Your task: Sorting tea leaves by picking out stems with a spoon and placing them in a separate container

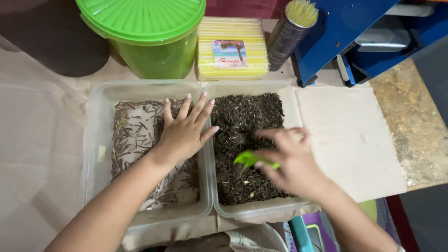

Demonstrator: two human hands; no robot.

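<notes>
1. Scoop (249, 159), green and small, sits pinched in the right hand (291, 163) over the right tub (291, 100) of dark crumbs.
2. It looks light and stiff; hold its handle.
3. Left hand (182, 135) lies flat, fingers spread, on the dry sticks in the left tub (100, 100), beside the right tub.

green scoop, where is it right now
In the head view the green scoop is in the right hand, over the dark loose material in the right clear tub, just right of the left hand.

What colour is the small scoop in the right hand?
Bright green scoop, held by the right hand; head view.
</notes>
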